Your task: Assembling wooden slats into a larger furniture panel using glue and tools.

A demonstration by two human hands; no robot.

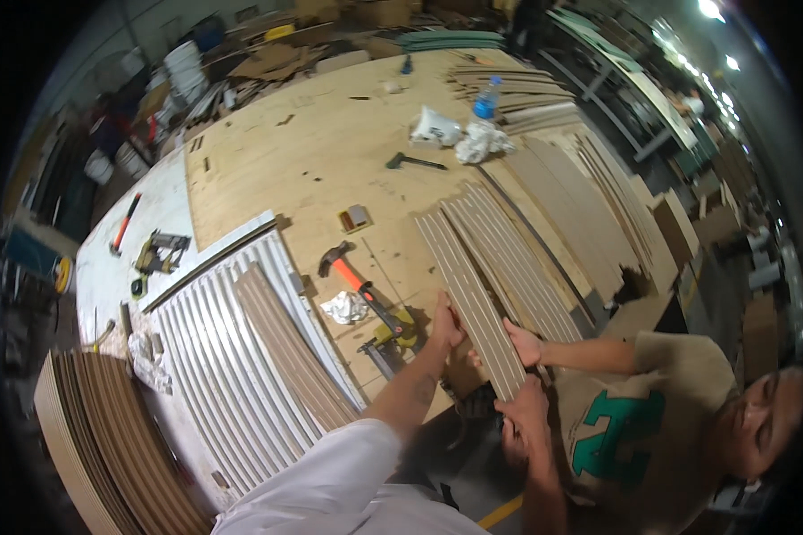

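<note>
A long narrow brown board (475,299) with pale lengthwise lines slants across the table's near right edge. My left hand (449,323) is closed on its left side. At the board's near end my right hand (526,412) is closed round it, its forearm rising from the lower edge. A co-worker's hand (522,344) holds the board's right side; something like another hand below my right one is too dark to make out. Beside my left forearm lie a nail gun (391,337) and a claw hammer (352,272) with an orange and black handle.
Similar lined boards (509,259) lie right of the held one. A ribbed white panel (232,348) and a brown stack (107,437) are at left. Farther off are a second nail gun (159,254), a dark hammer (415,161) and a bottle (487,98). The co-worker (660,419) stands close at right.
</note>
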